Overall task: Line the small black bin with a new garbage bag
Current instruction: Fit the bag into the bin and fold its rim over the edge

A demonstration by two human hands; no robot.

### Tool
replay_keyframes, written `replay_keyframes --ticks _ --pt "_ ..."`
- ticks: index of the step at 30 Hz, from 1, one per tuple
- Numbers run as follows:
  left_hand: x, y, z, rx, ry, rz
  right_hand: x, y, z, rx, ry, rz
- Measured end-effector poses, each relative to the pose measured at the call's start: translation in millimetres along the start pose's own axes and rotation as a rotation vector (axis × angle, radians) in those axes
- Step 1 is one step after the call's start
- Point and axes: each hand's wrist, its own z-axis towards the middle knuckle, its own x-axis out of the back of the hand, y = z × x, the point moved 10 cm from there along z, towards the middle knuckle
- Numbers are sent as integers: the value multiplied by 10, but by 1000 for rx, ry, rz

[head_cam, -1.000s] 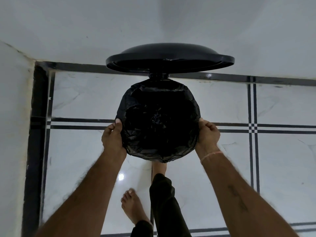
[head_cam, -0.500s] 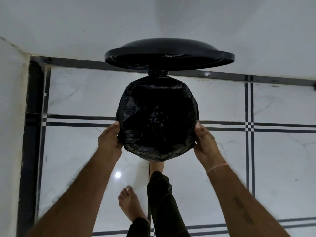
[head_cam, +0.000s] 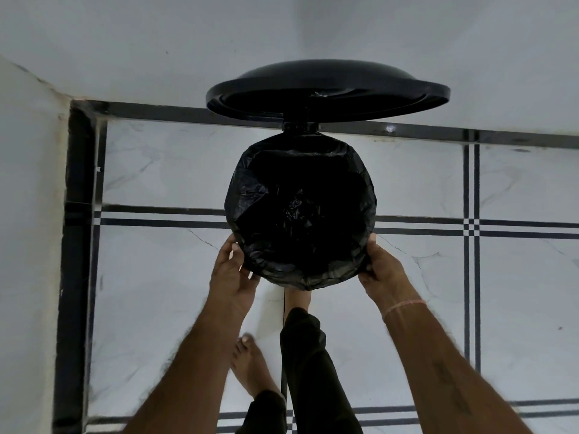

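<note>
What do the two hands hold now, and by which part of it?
Both hold the garbage bag by its folded-over edge, on the near side: the left hand at the left, the right hand at the right.

I count one garbage bag point(head_cam: 275, 270), one bin lid point(head_cam: 327, 89), two hands, a left hand point(head_cam: 233, 277) and a right hand point(head_cam: 380, 274), two bare feet point(head_cam: 250, 361), and one wrist thread point(head_cam: 404, 306).
</note>
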Motion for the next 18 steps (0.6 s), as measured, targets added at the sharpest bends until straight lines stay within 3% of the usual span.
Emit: replay_keyframes --ticks 6,14,18 --pt "106 -52 34 -6 41 3 15 -116 -71 5 73 -164" --pt "246 -6 120 28 236 185 102 -159 -45 7 75 -48" --pt "289 59 170 30 252 109 94 -147 -44 -25 51 18"
